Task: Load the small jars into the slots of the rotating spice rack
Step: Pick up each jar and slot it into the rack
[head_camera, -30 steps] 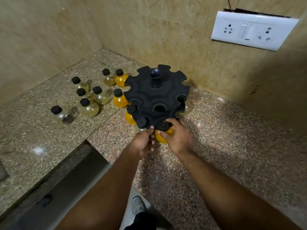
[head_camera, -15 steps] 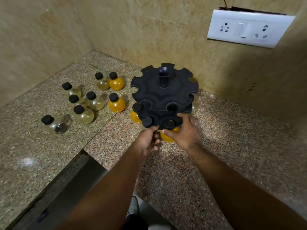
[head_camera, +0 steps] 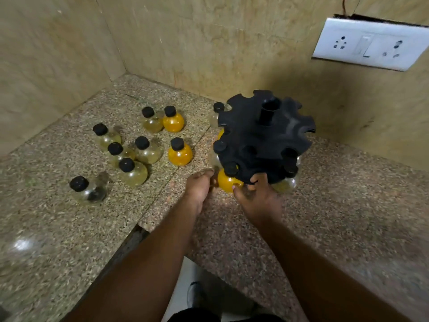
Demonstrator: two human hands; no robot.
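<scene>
The black rotating spice rack [head_camera: 264,135] stands on the granite counter [head_camera: 336,217] near the back wall. Several of its rim slots hold black-capped jars; an orange jar [head_camera: 227,183] hangs in the front-left slot and a pale jar [head_camera: 286,184] in the front-right one. My right hand [head_camera: 257,196] grips the rack's front rim, thumb against the orange jar. My left hand [head_camera: 199,189] holds nothing, fingertips at that jar's left side. Several loose jars stand to the left, among them two orange jars [head_camera: 180,154] [head_camera: 173,122] and a clear jar [head_camera: 89,191].
Tiled walls close in at the back and left, forming a corner. A white socket plate [head_camera: 369,44] sits on the back wall above the rack. The counter's front edge [head_camera: 137,228] cuts inward below my arms, with floor and a shoe [head_camera: 195,296] beneath.
The rack has turned, carrying the orange jar from the front toward the front-left. My right hand stayed on the rim; my left hand slid off the rim to the jar's side. The view swung left.
</scene>
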